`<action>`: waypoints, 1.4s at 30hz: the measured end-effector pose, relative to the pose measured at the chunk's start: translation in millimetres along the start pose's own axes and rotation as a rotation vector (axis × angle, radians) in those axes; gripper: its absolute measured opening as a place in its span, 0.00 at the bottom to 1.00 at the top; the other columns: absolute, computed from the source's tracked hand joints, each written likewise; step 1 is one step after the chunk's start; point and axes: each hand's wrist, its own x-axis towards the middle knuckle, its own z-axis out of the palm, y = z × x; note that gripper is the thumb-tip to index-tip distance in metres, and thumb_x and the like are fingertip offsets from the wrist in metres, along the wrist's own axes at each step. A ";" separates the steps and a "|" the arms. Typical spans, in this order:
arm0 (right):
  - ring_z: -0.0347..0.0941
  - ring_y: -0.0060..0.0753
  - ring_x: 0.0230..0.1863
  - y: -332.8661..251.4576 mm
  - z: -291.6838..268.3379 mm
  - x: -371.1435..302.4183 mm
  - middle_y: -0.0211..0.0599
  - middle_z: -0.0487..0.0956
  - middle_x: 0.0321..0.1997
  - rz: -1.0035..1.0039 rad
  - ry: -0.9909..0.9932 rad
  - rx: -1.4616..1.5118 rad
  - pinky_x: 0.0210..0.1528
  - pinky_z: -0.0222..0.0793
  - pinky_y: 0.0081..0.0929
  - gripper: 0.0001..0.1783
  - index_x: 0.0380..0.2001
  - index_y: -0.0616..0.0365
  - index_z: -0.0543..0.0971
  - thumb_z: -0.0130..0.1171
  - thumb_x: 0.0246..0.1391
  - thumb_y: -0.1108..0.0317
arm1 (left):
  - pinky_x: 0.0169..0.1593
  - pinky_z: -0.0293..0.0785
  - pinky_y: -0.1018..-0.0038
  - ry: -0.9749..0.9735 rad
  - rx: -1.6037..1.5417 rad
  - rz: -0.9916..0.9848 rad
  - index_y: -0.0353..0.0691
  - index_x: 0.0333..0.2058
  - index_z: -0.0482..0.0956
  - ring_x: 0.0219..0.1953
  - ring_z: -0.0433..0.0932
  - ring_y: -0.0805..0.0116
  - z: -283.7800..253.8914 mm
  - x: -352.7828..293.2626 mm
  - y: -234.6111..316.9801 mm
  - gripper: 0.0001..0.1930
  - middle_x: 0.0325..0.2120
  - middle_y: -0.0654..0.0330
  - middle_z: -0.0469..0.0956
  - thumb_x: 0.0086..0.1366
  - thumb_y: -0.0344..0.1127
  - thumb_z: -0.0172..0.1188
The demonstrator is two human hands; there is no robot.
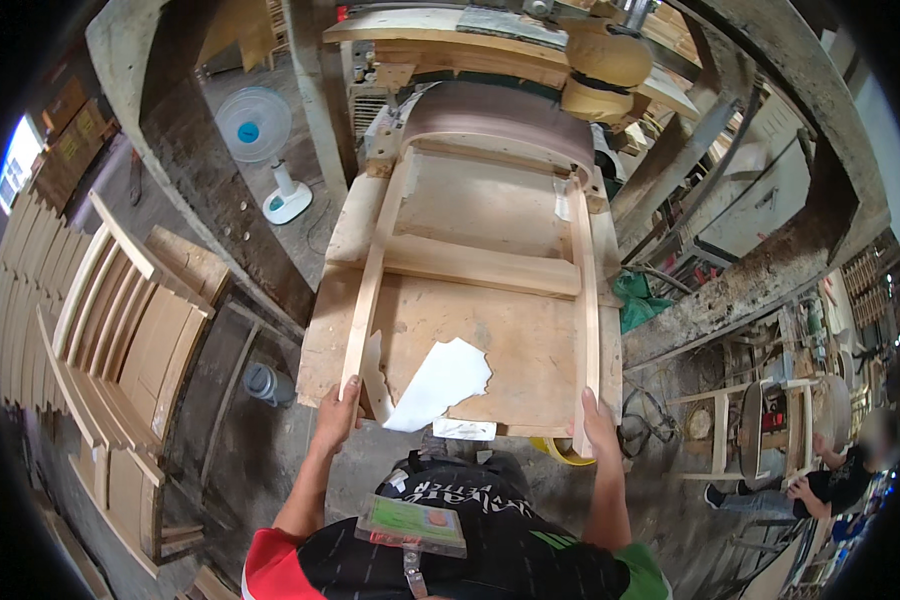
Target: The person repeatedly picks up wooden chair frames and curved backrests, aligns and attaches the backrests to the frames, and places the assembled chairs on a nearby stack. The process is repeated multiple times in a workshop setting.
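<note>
A pale wooden chair frame [480, 265] with two long side rails and a cross rail lies flat on a plywood worktable [530, 350]. My left hand [336, 413] grips the near end of the left rail. My right hand [596, 425] grips the near end of the right rail. The frame's far end touches the brown belt of a sanding machine [495, 118]. A torn white paper sheet [440, 382] lies on the table between my hands.
Stacked wooden chair parts [110, 330] fill the left. A white and blue standing fan [260, 140] is at the back left. A grey cup [265, 382] sits on the floor. Another person [840, 480] sits at the right next to wooden frames.
</note>
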 end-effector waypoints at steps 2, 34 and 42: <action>0.77 0.30 0.27 -7.0 1.4 11.7 0.42 0.79 0.34 -0.034 0.013 -0.041 0.28 0.77 0.31 0.31 0.58 0.62 0.74 0.55 0.71 0.43 | 0.22 0.72 0.73 -0.027 0.049 -0.019 0.31 0.49 0.79 0.19 0.75 0.72 6.3 14.8 17.1 0.31 0.22 0.59 0.78 0.76 0.60 0.55; 0.78 0.70 0.53 -10.4 12.3 34.4 0.66 0.81 0.50 -0.362 0.280 -0.617 0.56 0.72 0.53 0.27 0.59 0.64 0.69 0.60 0.67 0.56 | 0.17 0.66 0.77 -0.074 -0.019 -0.084 0.36 0.48 0.78 0.17 0.75 0.74 19.1 46.5 29.1 0.28 0.22 0.62 0.77 0.77 0.60 0.52; 0.78 0.67 0.55 -17.4 12.2 29.1 0.65 0.81 0.51 -0.277 0.230 -0.526 0.57 0.72 0.51 0.28 0.60 0.64 0.68 0.60 0.68 0.55 | 0.18 0.68 0.75 -0.080 -0.055 -0.100 0.36 0.50 0.78 0.18 0.75 0.74 15.5 47.0 27.1 0.29 0.23 0.60 0.78 0.75 0.62 0.55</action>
